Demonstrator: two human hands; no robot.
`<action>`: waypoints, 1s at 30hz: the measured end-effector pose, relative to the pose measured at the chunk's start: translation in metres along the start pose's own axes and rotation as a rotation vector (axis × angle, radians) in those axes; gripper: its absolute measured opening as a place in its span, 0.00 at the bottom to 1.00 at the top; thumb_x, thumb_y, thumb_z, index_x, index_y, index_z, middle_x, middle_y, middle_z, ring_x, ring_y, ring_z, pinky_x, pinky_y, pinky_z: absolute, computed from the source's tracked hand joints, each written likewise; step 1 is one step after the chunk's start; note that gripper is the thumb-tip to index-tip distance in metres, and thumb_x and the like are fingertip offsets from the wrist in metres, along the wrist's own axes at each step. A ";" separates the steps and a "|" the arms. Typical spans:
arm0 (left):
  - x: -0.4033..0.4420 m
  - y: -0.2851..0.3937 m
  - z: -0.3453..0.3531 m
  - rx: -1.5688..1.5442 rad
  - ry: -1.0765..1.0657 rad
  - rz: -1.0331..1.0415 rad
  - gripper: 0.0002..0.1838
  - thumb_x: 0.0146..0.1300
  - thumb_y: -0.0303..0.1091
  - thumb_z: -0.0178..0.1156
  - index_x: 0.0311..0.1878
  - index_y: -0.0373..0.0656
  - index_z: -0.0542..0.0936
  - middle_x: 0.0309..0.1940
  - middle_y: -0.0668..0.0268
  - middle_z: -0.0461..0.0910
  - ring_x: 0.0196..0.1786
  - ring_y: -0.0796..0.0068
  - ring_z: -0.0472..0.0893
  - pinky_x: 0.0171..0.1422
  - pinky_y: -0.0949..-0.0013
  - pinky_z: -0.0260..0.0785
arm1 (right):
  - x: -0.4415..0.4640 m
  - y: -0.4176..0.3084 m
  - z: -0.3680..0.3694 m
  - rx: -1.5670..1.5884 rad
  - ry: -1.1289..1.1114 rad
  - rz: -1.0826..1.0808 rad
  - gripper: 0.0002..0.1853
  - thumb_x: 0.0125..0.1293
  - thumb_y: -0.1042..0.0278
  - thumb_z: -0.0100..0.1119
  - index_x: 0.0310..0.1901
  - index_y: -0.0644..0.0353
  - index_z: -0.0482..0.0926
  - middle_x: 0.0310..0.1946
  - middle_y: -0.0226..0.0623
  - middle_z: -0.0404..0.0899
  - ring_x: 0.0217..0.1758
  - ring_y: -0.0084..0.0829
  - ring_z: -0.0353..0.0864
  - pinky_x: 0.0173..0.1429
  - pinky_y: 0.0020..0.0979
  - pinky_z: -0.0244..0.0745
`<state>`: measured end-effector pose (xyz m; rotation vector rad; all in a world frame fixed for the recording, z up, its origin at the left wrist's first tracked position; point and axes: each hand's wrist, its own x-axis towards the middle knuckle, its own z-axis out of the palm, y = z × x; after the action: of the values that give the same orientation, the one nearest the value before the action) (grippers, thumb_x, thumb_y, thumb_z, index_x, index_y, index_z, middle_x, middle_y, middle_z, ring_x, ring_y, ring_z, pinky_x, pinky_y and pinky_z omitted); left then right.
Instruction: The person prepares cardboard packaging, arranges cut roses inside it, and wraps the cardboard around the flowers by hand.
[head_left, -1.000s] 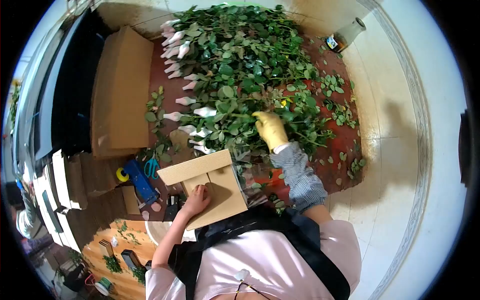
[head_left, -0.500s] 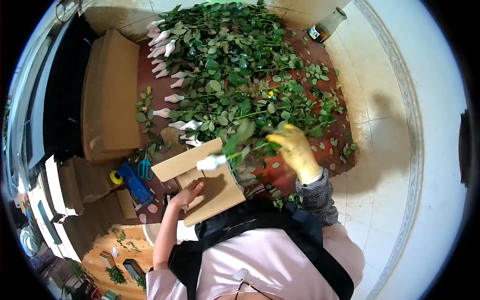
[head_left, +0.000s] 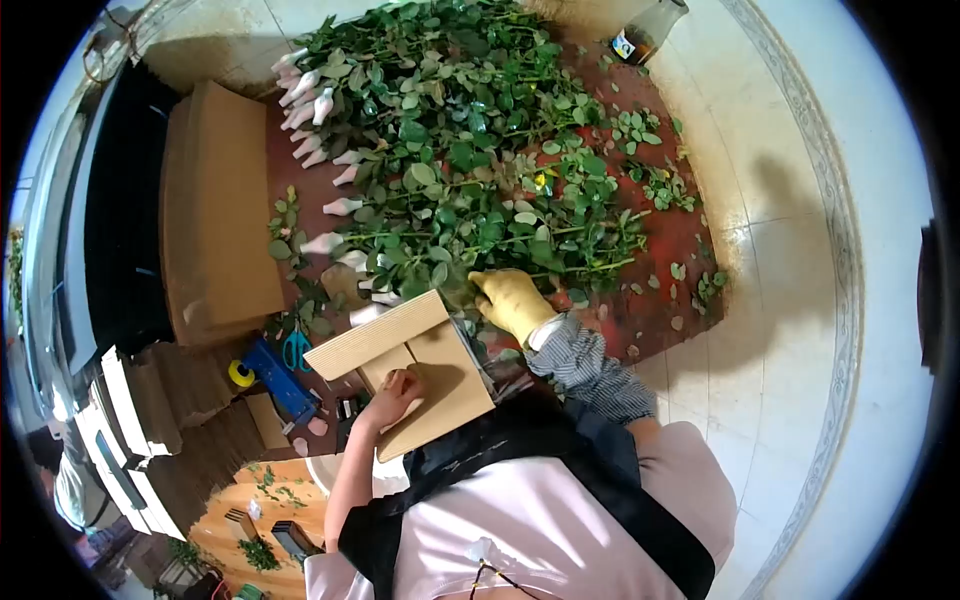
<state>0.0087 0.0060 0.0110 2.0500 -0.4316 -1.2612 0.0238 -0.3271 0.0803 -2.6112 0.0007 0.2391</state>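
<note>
My bare left hand (head_left: 396,398) rests with curled fingers on a folded piece of corrugated cardboard (head_left: 452,368), which lies tilted in front of my lap. In a yellow glove, my right hand (head_left: 515,302) is beyond the cardboard at the near edge of the rose pile. Its fingers are closed at blurred leaves, apparently around the stem of a rose whose white-wrapped head (head_left: 368,313) shows just past the cardboard's upper edge. Many leafy roses (head_left: 450,150) lie side by side, their pale wrapped heads to the left and cut stems to the right.
Tall cardboard sheets (head_left: 222,210) stand at the left. Teal scissors (head_left: 297,352), a blue tool (head_left: 280,382) and a yellow tape roll (head_left: 240,373) lie nearer. A glass bottle (head_left: 648,32) stands at the back right. Loose leaves dot the red surface (head_left: 665,320).
My right hand has moved left and toward me. The rose head held over the cardboard has gone left, past its upper edge. My left hand stays on the cardboard, its fingers more curled.
</note>
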 end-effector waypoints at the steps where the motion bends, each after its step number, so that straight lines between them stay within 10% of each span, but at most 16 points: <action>1: 0.002 -0.002 0.001 0.007 0.023 0.015 0.20 0.73 0.47 0.57 0.57 0.42 0.74 0.57 0.52 0.73 0.63 0.49 0.72 0.69 0.58 0.64 | -0.001 -0.005 -0.013 0.058 -0.037 0.000 0.18 0.61 0.69 0.66 0.53 0.56 0.79 0.36 0.42 0.82 0.44 0.46 0.82 0.52 0.45 0.78; 5: 0.004 -0.008 0.002 0.027 0.041 0.115 0.20 0.73 0.45 0.57 0.57 0.39 0.74 0.56 0.50 0.74 0.63 0.48 0.72 0.69 0.58 0.64 | 0.046 0.012 -0.057 0.083 0.373 -0.124 0.25 0.63 0.69 0.65 0.63 0.50 0.76 0.47 0.41 0.84 0.52 0.45 0.81 0.59 0.44 0.75; 8: 0.007 -0.009 0.003 0.016 0.062 0.093 0.20 0.72 0.45 0.58 0.56 0.38 0.75 0.55 0.50 0.75 0.62 0.48 0.72 0.69 0.58 0.65 | 0.071 0.060 -0.015 -0.608 0.039 0.046 0.20 0.57 0.69 0.71 0.52 0.55 0.81 0.45 0.38 0.85 0.50 0.38 0.83 0.54 0.42 0.79; 11: 0.008 -0.004 0.002 0.007 0.061 0.102 0.21 0.71 0.45 0.58 0.56 0.37 0.75 0.56 0.49 0.74 0.62 0.49 0.73 0.69 0.59 0.65 | 0.087 0.091 0.022 -0.606 -0.185 0.204 0.14 0.51 0.72 0.73 0.42 0.57 0.85 0.46 0.37 0.85 0.53 0.41 0.82 0.62 0.43 0.75; 13: 0.006 -0.013 0.006 0.084 0.063 0.090 0.22 0.72 0.46 0.58 0.58 0.37 0.75 0.58 0.49 0.74 0.63 0.49 0.73 0.69 0.59 0.65 | 0.066 0.070 -0.011 -0.033 0.307 0.070 0.16 0.50 0.74 0.72 0.43 0.57 0.84 0.47 0.36 0.85 0.53 0.44 0.82 0.67 0.42 0.71; 15: 0.006 -0.004 0.002 0.037 0.066 0.017 0.23 0.72 0.46 0.58 0.59 0.38 0.75 0.59 0.49 0.73 0.64 0.48 0.73 0.70 0.59 0.65 | 0.057 0.045 -0.049 -0.100 0.618 -0.084 0.21 0.47 0.80 0.72 0.46 0.56 0.83 0.54 0.39 0.82 0.61 0.45 0.78 0.74 0.44 0.66; 25: 0.015 -0.020 -0.001 0.065 -0.010 0.086 0.24 0.73 0.49 0.57 0.61 0.39 0.75 0.60 0.50 0.72 0.63 0.51 0.74 0.69 0.59 0.66 | 0.015 0.007 -0.150 -0.235 0.908 -0.362 0.24 0.47 0.87 0.62 0.47 0.52 0.82 0.56 0.35 0.82 0.65 0.39 0.77 0.72 0.43 0.72; 30: 0.015 -0.014 -0.001 0.070 -0.008 0.044 0.23 0.73 0.47 0.57 0.60 0.38 0.75 0.59 0.51 0.73 0.64 0.52 0.74 0.69 0.60 0.65 | -0.004 0.073 -0.150 -0.175 0.676 0.048 0.18 0.50 0.80 0.69 0.45 0.59 0.84 0.53 0.42 0.84 0.61 0.44 0.81 0.68 0.40 0.75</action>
<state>0.0161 0.0073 -0.0080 2.0826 -0.5289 -1.2441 0.0422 -0.4646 0.1726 -2.7341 0.2877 -0.6573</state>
